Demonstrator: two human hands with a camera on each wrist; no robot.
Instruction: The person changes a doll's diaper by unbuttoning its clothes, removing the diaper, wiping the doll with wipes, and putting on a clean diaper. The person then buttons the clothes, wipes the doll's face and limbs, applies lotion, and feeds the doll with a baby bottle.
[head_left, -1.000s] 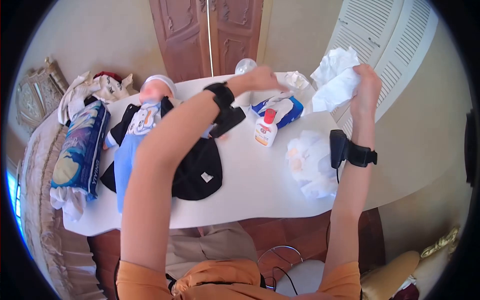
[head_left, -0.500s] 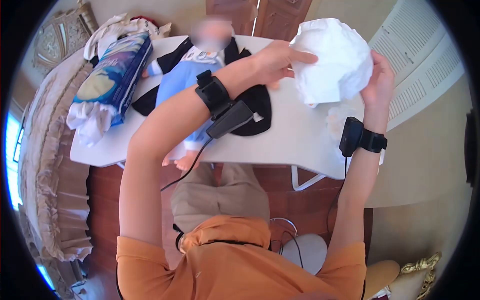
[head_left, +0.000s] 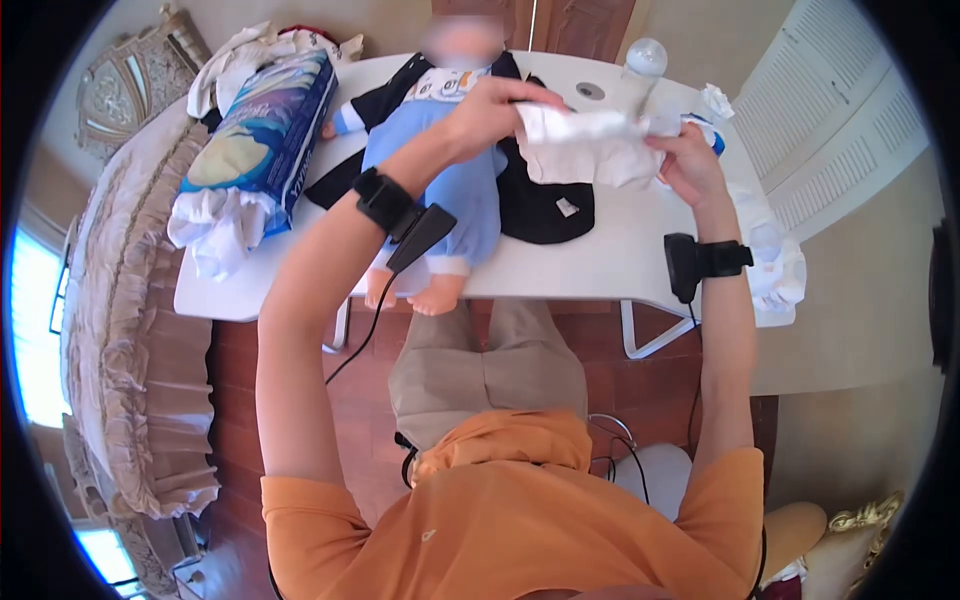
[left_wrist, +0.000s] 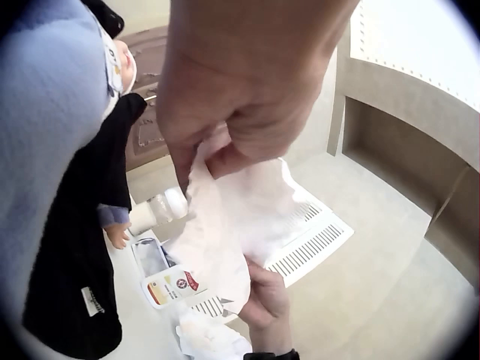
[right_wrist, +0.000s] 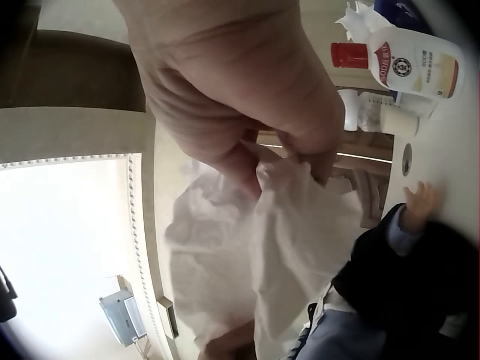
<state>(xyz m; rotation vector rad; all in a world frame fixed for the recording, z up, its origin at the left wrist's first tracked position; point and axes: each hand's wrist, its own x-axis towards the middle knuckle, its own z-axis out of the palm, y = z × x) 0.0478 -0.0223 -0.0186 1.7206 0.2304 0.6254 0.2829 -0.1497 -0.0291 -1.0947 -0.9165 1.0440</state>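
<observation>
A sheet of white tissue (head_left: 585, 155) is stretched between both hands above the table. The left hand (head_left: 488, 118) pinches one edge of it, thumb against fingers, as the left wrist view shows. My right hand (head_left: 692, 168) grips the opposite edge; in the right wrist view the tissue (right_wrist: 296, 247) hangs in folds from its fingertips. Beneath and to the left lies a baby doll on its back in light blue trousers (head_left: 420, 185), its bare feet toward me. A black garment (head_left: 550, 205) is spread under the doll.
A blue diaper pack (head_left: 255, 150) lies at the table's left. Farther back stands a clear bottle (head_left: 640, 75) with a white cap. A red-capped white lotion bottle (right_wrist: 412, 64) is near a blue tissue pack (head_left: 707, 130). Crumpled tissues (head_left: 775, 260) lie at the right edge.
The left hand has reached across and taken the tissue's other edge. Both hands have then brought the sheet leftward and down toward the doll, and the view has tilted downward.
</observation>
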